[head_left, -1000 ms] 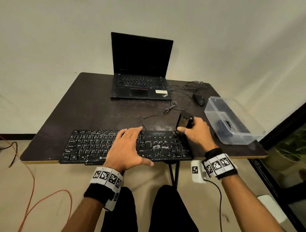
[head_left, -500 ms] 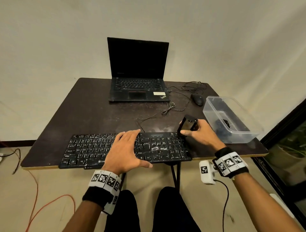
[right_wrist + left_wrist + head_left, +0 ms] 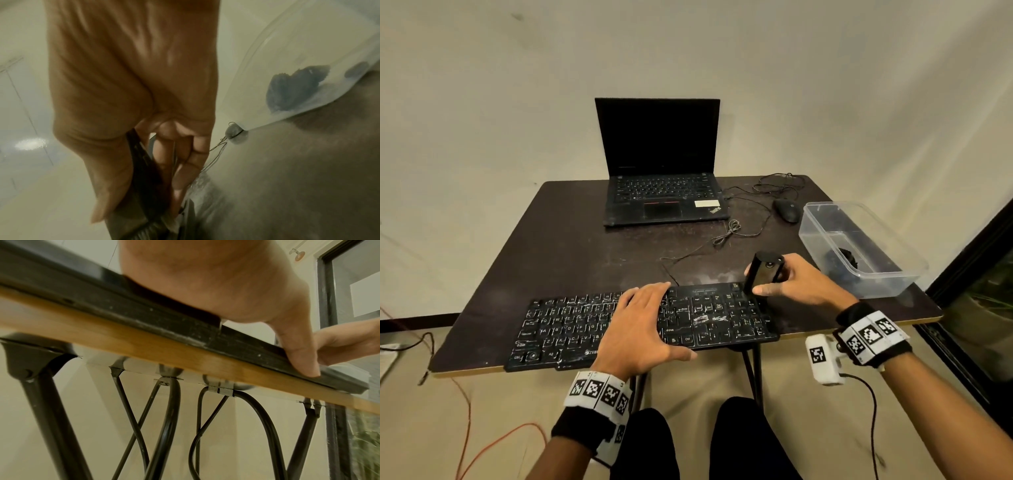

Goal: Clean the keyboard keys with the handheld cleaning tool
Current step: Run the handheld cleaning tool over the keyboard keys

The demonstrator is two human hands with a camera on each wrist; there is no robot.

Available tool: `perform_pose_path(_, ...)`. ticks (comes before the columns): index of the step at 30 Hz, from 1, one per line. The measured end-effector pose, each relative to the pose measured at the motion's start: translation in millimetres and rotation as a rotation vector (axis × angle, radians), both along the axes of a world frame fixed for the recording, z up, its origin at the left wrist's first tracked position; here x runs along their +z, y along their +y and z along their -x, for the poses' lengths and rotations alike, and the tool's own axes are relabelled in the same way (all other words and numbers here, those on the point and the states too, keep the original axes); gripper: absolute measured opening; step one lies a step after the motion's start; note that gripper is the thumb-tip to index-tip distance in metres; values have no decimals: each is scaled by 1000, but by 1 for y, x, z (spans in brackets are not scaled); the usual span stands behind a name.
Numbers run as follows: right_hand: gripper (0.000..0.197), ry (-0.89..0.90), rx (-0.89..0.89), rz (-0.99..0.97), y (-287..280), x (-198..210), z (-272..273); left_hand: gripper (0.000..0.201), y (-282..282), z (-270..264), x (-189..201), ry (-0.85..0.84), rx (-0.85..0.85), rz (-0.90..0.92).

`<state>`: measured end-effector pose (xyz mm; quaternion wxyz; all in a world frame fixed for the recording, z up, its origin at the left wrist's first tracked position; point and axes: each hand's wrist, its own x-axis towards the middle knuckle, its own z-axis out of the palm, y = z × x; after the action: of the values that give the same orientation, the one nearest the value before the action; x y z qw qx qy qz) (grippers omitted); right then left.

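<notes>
Orange cable (image 3: 465, 431) is being seen trailing over the floor at the lower left of the head frame. Further right, a dark table (image 3: 571, 253) is being shown filling the middle, with a black keyboard (image 3: 558, 329) being carried along its lower edge. The left hand (image 3: 640, 329) is being laid flat on the keyboard's middle, fingers straight and spread over the keys, nothing being grasped. In the left wrist view the thumb (image 3: 298, 353) is being pressed down on the keyboard's front edge (image 3: 236, 340), above the table's wooden rim (image 3: 144, 344) and black metal legs (image 3: 49, 418).

At upper centre of the head frame a laptop (image 3: 661, 171) is being kept open with a dark screen. To its right, a mouse (image 3: 787, 209) is being seen with its wire coiled on the table.

Right of centre, the cleaning tool (image 3: 762, 274), a black block, is being gripped by the right hand (image 3: 794, 284), fingers curled round it and the thumb being laid across its front. It is being held tilted at the keyboard's upper right corner; whether it is touching the keys cannot be told. In the right wrist view the tool (image 3: 144, 162) is being seen blurred between the thumb and fingers (image 3: 185, 170).

At the right of the head frame a clear tub (image 3: 873, 284) is being shown on the table, some dark items lying inside.
</notes>
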<state>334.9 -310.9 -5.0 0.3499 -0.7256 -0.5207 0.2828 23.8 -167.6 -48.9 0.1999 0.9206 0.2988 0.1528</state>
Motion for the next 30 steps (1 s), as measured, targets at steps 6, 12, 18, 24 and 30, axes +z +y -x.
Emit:
perform_pose_path(6, 33, -57, 18, -16, 8, 3, -6, 136, 0, 0, 1, 7, -9, -12)
perform_pose_path(12, 34, -39, 100, -9, 5, 6, -12, 135, 4, -2, -5, 19, -11, -46)
perform_pose_path(18, 33, -28, 167, 41, 1, 11, -16, 134, 6, -2, -8, 24, -17, -59)
perform_pose_path(24, 32, -21, 183, 47, -7, 10, -15, 134, 7, -2, -9, 27, -9, -57)
perform_pose_path(30, 32, -42, 140, 21, -8, 8, -13, 135, 8, -2, -11, 28, -7, -61)
